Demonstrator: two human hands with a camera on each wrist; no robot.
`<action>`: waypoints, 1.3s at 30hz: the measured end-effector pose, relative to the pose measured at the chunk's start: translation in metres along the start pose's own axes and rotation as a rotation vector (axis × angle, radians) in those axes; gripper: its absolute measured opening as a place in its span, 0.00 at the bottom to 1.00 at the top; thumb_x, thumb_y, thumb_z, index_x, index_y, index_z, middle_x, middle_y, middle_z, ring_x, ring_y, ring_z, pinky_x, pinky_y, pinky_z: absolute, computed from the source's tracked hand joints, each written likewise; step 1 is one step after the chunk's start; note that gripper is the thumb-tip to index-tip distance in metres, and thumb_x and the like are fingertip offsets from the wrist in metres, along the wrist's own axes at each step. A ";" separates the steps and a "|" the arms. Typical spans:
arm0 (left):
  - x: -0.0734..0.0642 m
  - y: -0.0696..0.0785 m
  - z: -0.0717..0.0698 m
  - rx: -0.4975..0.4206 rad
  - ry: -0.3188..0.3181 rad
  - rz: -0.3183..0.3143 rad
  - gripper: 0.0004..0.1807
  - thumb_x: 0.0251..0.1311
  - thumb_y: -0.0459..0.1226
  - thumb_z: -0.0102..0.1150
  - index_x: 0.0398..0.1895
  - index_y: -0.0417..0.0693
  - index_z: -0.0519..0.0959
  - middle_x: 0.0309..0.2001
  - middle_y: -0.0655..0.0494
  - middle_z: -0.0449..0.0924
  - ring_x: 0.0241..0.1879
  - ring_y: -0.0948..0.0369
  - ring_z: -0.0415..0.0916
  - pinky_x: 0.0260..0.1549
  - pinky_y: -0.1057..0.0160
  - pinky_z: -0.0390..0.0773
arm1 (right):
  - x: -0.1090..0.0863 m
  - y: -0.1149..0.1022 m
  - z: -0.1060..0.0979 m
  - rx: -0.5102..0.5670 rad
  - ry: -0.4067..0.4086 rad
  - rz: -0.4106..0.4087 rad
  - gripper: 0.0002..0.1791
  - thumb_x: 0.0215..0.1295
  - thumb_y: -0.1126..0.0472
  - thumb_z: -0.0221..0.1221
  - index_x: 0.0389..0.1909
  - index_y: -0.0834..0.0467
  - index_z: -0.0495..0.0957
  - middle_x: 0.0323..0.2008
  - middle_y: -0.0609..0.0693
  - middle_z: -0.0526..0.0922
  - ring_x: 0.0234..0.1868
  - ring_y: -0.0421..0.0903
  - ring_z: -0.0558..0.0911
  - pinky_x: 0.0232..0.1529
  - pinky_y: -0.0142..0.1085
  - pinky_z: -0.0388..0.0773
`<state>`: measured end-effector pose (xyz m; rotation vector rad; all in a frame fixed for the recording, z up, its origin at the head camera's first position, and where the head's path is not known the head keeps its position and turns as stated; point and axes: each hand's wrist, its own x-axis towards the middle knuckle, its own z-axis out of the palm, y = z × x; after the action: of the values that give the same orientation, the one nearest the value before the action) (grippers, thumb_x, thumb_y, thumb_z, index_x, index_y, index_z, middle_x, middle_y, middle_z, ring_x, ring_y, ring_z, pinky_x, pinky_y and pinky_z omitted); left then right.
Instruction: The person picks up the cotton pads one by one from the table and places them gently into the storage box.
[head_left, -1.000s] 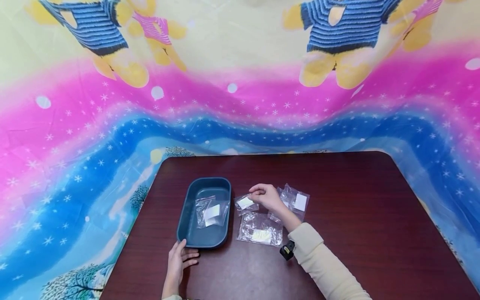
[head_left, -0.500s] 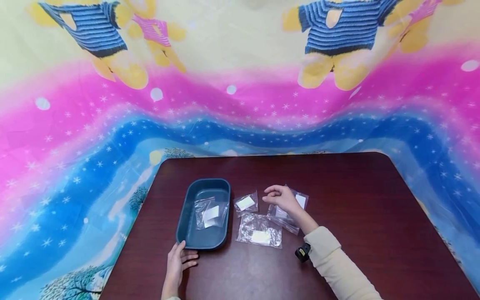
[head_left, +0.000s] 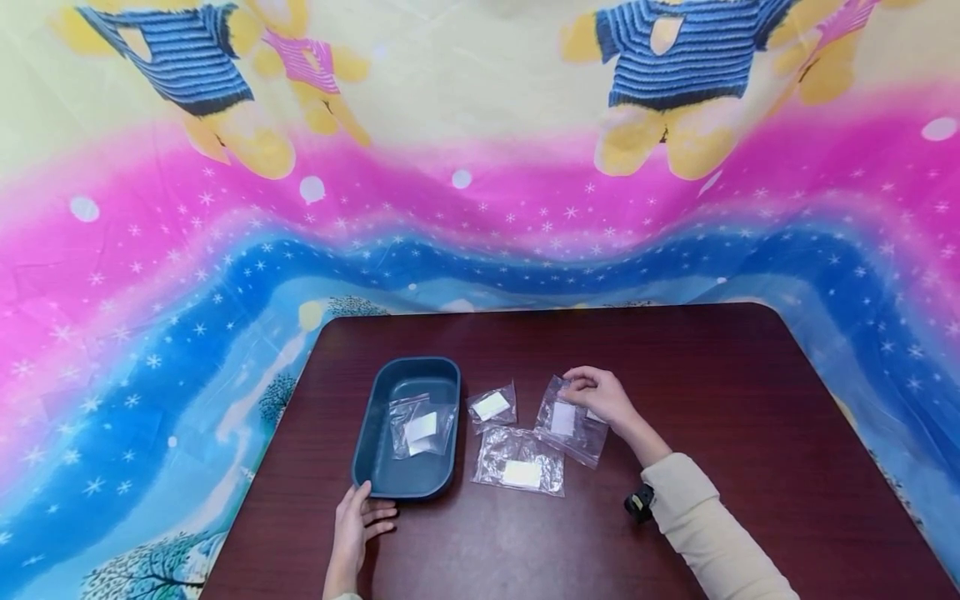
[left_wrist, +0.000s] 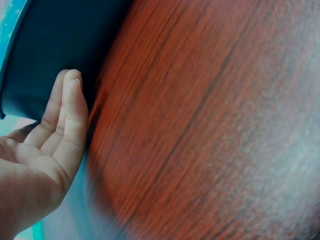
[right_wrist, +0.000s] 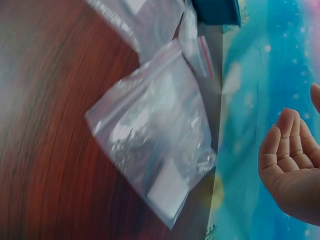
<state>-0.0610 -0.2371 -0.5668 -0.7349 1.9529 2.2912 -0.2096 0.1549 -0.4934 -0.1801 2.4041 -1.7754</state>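
My left hand (head_left: 352, 525) is at the near left corner of a dark blue tray (head_left: 408, 490), its thumb at the rim. In the left wrist view, its nearly straight fingers (left_wrist: 74, 107) lie against the tray's outer wall. My right hand (head_left: 606, 402) hovers at the far edge of overlapping clear zip bags (head_left: 573, 446) with white labels. Its fingers are slightly bent and hold nothing. The right wrist view has this hand apart from a zip bag (right_wrist: 155, 120), whose label is white.
Inside the tray lie labelled clear bags (head_left: 422, 429). Between tray and right hand are a small zip bag (head_left: 492, 407) and a larger one (head_left: 520, 473). The brown table (head_left: 750, 467) ends at a printed cloth backdrop (head_left: 480, 208).
My right hand has moved right, from over the small bag next to the tray to the overlapping bags on the right. The left hand stays at the tray.
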 end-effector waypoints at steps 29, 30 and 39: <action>0.004 0.001 -0.002 -0.004 0.001 -0.018 0.21 0.69 0.44 0.39 0.52 0.34 0.58 0.25 0.46 0.80 0.25 0.56 0.80 0.23 0.56 0.80 | 0.021 0.082 -0.050 -0.375 0.059 0.050 0.41 0.46 0.50 0.69 0.58 0.67 0.65 0.46 0.65 0.69 0.45 0.58 0.68 0.43 0.49 0.70; 0.004 0.001 -0.002 -0.004 -0.001 -0.016 0.21 0.69 0.44 0.39 0.52 0.34 0.58 0.25 0.46 0.80 0.25 0.56 0.80 0.22 0.56 0.80 | 0.022 0.084 -0.051 -0.381 0.058 0.053 0.41 0.45 0.49 0.69 0.58 0.67 0.65 0.46 0.65 0.69 0.46 0.58 0.68 0.44 0.50 0.70; 0.004 0.000 -0.002 -0.009 0.001 -0.018 0.22 0.68 0.45 0.39 0.53 0.34 0.58 0.25 0.46 0.80 0.25 0.56 0.80 0.22 0.57 0.80 | 0.028 0.099 -0.055 -0.498 0.005 0.004 0.40 0.44 0.53 0.70 0.55 0.70 0.67 0.44 0.67 0.70 0.46 0.61 0.67 0.46 0.53 0.67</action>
<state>-0.0639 -0.2405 -0.5690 -0.7507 1.9296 2.2916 -0.2487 0.2302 -0.5734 -0.2229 2.7983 -1.1407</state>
